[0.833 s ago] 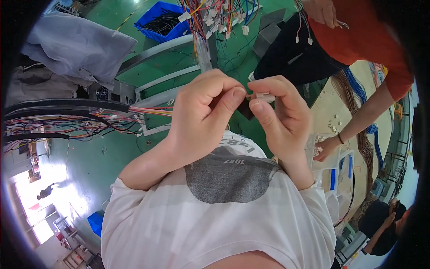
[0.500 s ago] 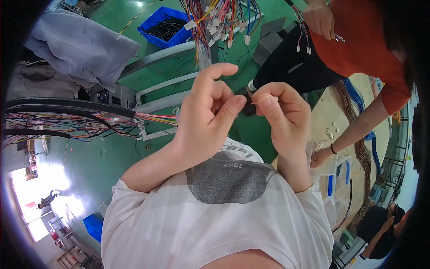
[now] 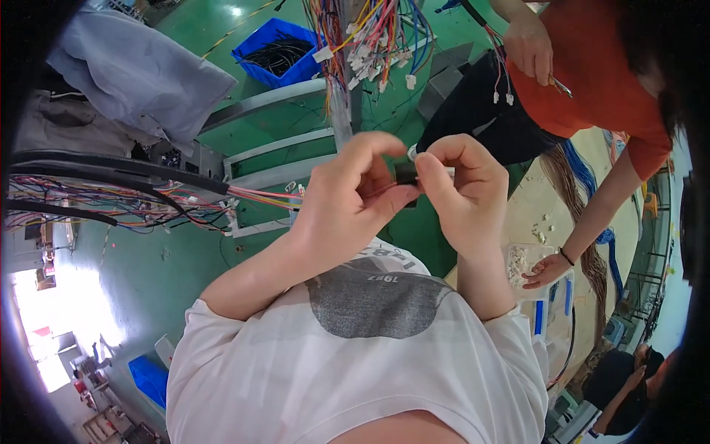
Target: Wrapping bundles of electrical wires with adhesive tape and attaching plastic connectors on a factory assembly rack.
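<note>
In front of my chest, my two hands meet almost fingertip to fingertip. My right hand (image 3: 473, 194) pinches a small white piece (image 3: 448, 172), apparently a connector, mostly covered by the thumb and forefinger. My left hand (image 3: 342, 191) is curled, its thumb tip near the right thumb. A thin reddish wire (image 3: 382, 190) shows between its thumb and fingers; its ends are hidden. Ahead of my hands hangs a bundle of coloured wires (image 3: 367, 55) with white connectors.
At left run black-sleeved wire bundles (image 3: 118, 181). A blue bin (image 3: 314, 68) of black pieces stands ahead. To the right, a co-worker in an orange top (image 3: 573, 81) reaches to a clear tray (image 3: 520, 255) of small pale parts on a table (image 3: 584, 177). A metal frame (image 3: 277, 152) stands ahead-left.
My left hand has come closer to the right, its raised forefinger bending down and its thumb lowering. The co-worker's hand has lifted from the tray and shifted slightly right.
</note>
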`<act>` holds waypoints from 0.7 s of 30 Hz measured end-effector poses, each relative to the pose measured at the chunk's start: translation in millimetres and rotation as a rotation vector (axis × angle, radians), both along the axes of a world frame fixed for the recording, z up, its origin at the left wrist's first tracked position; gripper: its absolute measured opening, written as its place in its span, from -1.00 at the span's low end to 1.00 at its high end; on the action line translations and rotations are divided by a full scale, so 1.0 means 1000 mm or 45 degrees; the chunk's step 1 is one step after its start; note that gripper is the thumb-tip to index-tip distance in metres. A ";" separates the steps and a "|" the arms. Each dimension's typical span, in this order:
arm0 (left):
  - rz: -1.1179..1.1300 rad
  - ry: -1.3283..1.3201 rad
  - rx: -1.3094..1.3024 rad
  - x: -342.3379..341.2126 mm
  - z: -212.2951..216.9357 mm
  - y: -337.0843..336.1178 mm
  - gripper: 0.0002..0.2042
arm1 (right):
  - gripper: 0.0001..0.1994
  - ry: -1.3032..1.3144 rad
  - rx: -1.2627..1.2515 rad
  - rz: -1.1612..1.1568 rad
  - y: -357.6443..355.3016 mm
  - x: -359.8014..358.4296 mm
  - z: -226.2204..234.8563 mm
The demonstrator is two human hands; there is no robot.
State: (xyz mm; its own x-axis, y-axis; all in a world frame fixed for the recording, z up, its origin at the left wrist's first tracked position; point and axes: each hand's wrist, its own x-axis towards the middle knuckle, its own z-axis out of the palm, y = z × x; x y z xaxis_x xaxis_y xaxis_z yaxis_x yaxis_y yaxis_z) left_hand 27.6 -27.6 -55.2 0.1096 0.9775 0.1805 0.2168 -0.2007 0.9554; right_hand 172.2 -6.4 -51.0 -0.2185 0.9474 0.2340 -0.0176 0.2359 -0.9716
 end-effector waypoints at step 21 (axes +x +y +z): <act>-0.447 -1.104 -0.497 -0.011 0.011 0.004 -0.58 | -0.81 0.472 -0.293 0.059 0.000 0.002 0.006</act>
